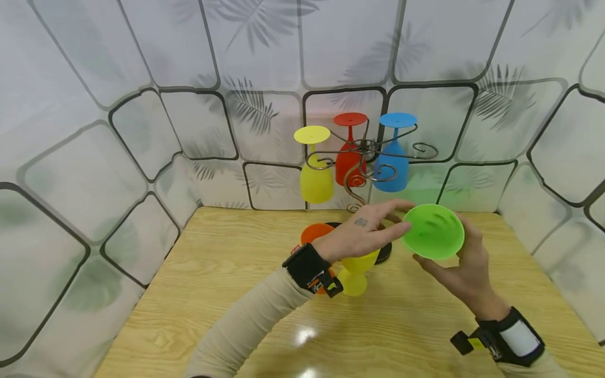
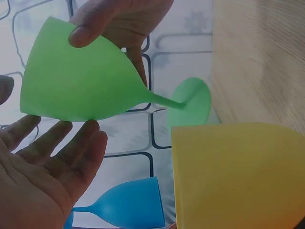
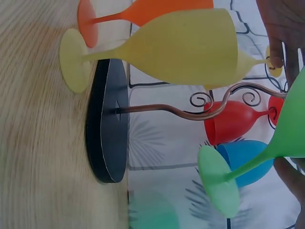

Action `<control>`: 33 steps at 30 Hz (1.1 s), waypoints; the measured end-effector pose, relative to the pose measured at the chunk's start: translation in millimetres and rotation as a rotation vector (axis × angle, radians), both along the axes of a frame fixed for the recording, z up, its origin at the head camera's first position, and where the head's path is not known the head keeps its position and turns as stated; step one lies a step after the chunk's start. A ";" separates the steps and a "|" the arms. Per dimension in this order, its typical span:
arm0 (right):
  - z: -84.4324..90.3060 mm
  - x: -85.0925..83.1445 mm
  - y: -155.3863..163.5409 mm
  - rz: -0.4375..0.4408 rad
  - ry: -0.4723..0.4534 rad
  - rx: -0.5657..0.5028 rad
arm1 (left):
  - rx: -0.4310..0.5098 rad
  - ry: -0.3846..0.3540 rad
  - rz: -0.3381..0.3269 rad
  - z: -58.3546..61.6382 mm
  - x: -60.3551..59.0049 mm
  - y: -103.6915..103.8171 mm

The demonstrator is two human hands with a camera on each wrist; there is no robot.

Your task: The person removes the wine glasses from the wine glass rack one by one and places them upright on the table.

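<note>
A green plastic goblet (image 1: 431, 233) is held above the table with its open mouth facing me in the head view. My right hand (image 1: 468, 268) grips its bowl from the right, thumb underneath. From the left, my left hand (image 1: 361, 233) reaches across with fingers extended. In the left wrist view its fingertips (image 2: 90, 129) touch the side of the bowl near the rim. The goblet's stem and round foot (image 3: 219, 179) point away from me. Behind it stands a curled metal rack (image 1: 364, 147), with yellow (image 1: 316, 181), red (image 1: 347, 165) and blue goblets (image 1: 392, 165) hanging upside down.
On the wooden table (image 1: 212, 273), a yellow goblet (image 1: 354, 283) and an orange goblet (image 1: 315, 231) stand upright, partly hidden by my left arm. The rack's black base (image 3: 112, 124) is just behind them. A patterned curtain (image 1: 264, 52) encloses the back and sides.
</note>
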State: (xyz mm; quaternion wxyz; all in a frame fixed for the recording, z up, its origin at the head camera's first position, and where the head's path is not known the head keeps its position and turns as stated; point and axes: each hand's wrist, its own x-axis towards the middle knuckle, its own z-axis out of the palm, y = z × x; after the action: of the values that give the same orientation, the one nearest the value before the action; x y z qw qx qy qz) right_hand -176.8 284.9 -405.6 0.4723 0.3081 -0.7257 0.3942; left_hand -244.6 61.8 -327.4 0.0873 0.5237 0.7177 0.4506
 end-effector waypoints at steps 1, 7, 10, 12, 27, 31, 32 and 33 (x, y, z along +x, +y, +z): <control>-1.9 -0.7 0.7 0.008 -0.028 -0.011 | -0.007 -0.006 0.000 0.1 -0.1 -0.2; -12.3 -4.7 1.8 0.060 -0.203 -0.065 | -0.098 0.051 0.056 -0.6 -2.4 -5.2; -14.5 -5.0 -1.1 0.040 -0.253 -0.070 | -0.147 0.083 0.096 -1.8 -3.5 -7.9; -16.1 -4.6 -3.2 0.026 -0.283 -0.074 | -0.170 0.108 0.119 -3.2 -3.6 -8.8; -35.3 2.3 -4.4 -0.070 -0.525 -0.063 | -0.302 0.350 0.176 -9.2 -4.2 -0.7; -41.7 2.1 -8.1 -0.066 -0.587 -0.073 | -0.331 0.382 0.178 -11.6 -4.5 -3.9; -43.4 2.1 -8.9 -0.063 -0.597 -0.069 | -0.345 0.391 0.181 -12.3 -4.4 -4.3; -45.3 2.0 -9.7 -0.063 -0.607 -0.064 | -0.360 0.396 0.185 -13.1 -4.2 -4.7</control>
State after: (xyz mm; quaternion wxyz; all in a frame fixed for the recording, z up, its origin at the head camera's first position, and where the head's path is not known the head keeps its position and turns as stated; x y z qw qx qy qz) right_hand -174.8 275.1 -450.9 0.2552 0.1385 -0.8302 0.4760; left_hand -248.8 57.1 -340.5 -0.0046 0.5100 0.8340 0.2107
